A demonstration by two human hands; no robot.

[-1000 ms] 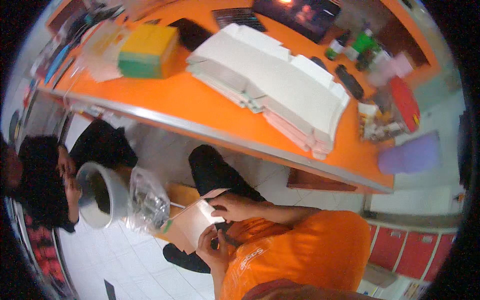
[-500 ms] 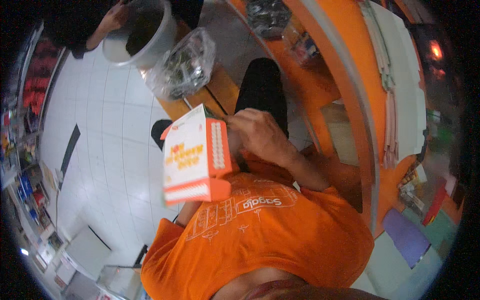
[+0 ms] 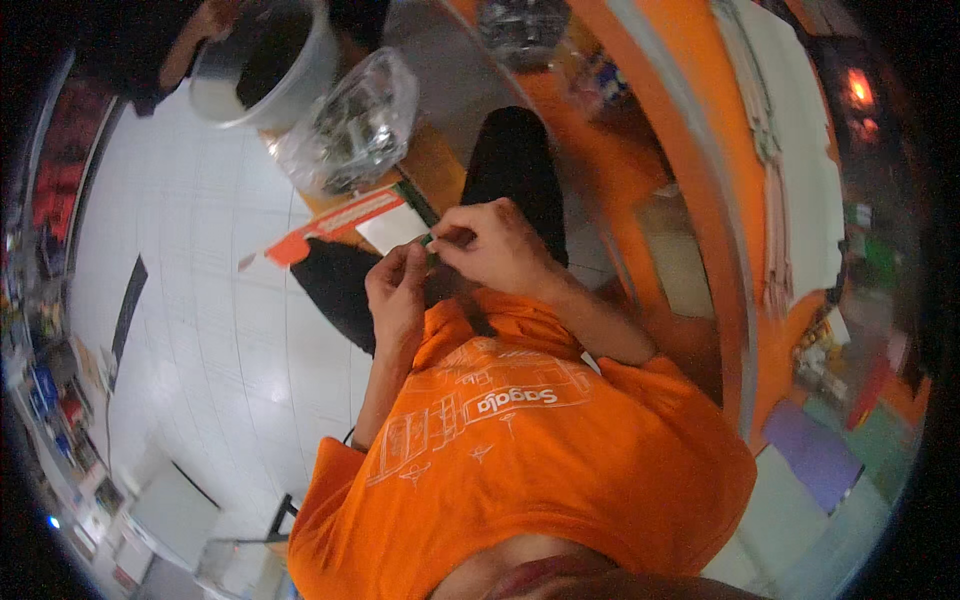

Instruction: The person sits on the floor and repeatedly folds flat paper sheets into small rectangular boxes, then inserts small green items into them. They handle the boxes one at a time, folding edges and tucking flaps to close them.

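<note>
In front of my belly a cardboard box [image 3: 345, 222] with orange and white sides is held over my legs, tilted so that a narrow orange side and a white panel show. Green edging runs along its right part. My left hand [image 3: 397, 292] is closed in a pinch at the box's near green edge. Just right of it my right hand [image 3: 497, 248] is closed too, its thumb and fingertips pressed on the same edge. The two hands' fingertips almost meet there. Most of the printed face is turned out of sight.
Beyond the box, a clear plastic bag [image 3: 355, 130] of greenish contents rests on a wooden surface [image 3: 432, 160]. Behind it stands a whitish bucket [image 3: 300, 75], with another person's hand [image 3: 215, 20] beside it. An orange counter [image 3: 690, 100] curves along my right.
The box has moved away from me and tipped, so its printed white face no longer shows. My left hand, hidden behind it before, is now visible beside my right.
</note>
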